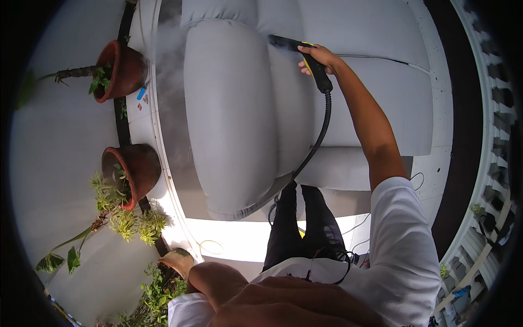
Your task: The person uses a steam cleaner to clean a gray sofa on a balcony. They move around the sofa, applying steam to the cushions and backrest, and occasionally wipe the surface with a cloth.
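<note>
My right hand [323, 56] is wrapped around the black-and-yellow handle of a handheld steam cleaner gun [319, 77]. Its dark nozzle points left, at the inner side of a padded grey sofa armrest [229, 110]. From the handle's base, a black ribbed hose [322, 131] curves down past the sofa towards my legs. Whitish steam [169, 45] drifts beyond the armrest. My left arm is bent up close to the camera, and what appears to be the back of my left hand [294, 304] fills the bottom of the view; its fingertips are hidden.
The grey seat cushions [380, 102] lie to the right of the armrest. Terracotta pots [137, 173] with plants line the wall at left. Cables [359, 222] run over the floor by my legs. A white balustrade [496, 122] curves along the right side.
</note>
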The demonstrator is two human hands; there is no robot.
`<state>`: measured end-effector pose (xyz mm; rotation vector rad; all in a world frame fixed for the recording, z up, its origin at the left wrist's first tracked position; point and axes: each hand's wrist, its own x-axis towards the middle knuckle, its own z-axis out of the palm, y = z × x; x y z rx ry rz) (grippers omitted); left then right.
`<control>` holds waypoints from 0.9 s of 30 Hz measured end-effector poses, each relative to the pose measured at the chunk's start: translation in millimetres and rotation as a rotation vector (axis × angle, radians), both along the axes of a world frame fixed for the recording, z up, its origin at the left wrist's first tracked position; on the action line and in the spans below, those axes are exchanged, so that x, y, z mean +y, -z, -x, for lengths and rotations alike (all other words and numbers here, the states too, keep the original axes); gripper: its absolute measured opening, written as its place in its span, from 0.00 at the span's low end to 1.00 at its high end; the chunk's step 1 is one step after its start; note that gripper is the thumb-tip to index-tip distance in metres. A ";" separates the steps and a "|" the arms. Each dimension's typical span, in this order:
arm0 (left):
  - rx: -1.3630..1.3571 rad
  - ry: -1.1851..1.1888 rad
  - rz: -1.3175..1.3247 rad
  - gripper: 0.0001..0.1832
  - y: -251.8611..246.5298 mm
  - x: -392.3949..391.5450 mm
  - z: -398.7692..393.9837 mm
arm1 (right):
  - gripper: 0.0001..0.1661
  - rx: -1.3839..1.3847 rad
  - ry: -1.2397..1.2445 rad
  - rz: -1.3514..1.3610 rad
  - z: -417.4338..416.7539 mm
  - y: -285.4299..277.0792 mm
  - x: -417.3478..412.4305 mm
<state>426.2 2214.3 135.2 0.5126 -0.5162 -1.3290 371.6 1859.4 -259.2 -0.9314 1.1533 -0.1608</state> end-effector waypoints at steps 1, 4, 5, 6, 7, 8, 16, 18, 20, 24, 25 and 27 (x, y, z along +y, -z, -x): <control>0.022 -0.010 0.016 0.50 -5.7 5.6 -1.6 | 0.34 -0.050 0.063 0.028 3.6 -0.4 6.1; 0.020 -0.011 0.073 0.50 -9.0 20.1 -20.7 | 0.31 -0.019 0.096 0.049 7.7 -15.6 12.3; -0.003 0.002 0.087 0.50 -9.3 25.2 -29.2 | 0.31 -0.050 0.119 0.049 8.0 -21.2 17.3; -0.022 0.017 0.105 0.50 -8.7 30.3 -36.3 | 0.30 -0.076 0.142 0.050 11.1 -30.7 22.8; -0.039 0.037 0.082 0.50 -11.5 34.5 -43.2 | 0.29 -0.130 0.128 0.052 13.6 -38.6 27.7; -0.039 0.032 0.069 0.50 -12.6 37.9 -46.2 | 0.28 -0.185 0.113 0.053 17.9 -48.3 30.2; 0.015 -0.041 0.076 0.50 -12.0 41.7 -51.7 | 0.26 -0.059 0.098 0.133 4.9 -65.0 24.6; 0.071 -0.066 0.030 0.50 -6.0 36.0 -43.0 | 0.26 -0.055 0.069 0.133 6.2 -61.8 11.1; 0.121 -0.119 0.010 0.50 5.8 26.8 -20.5 | 0.26 -0.059 0.016 0.120 0.9 -60.5 2.0; 0.183 -0.146 -0.058 0.51 48.9 -6.8 23.2 | 0.27 -0.104 -0.082 0.074 8.6 -19.7 -11.7; 0.173 -0.112 -0.089 0.51 59.4 -18.0 28.4 | 0.27 -0.056 -0.096 0.102 17.6 -0.4 -15.7; 0.157 -0.072 -0.151 0.51 82.4 -33.0 48.2 | 0.26 0.033 -0.130 0.149 29.7 41.5 -26.8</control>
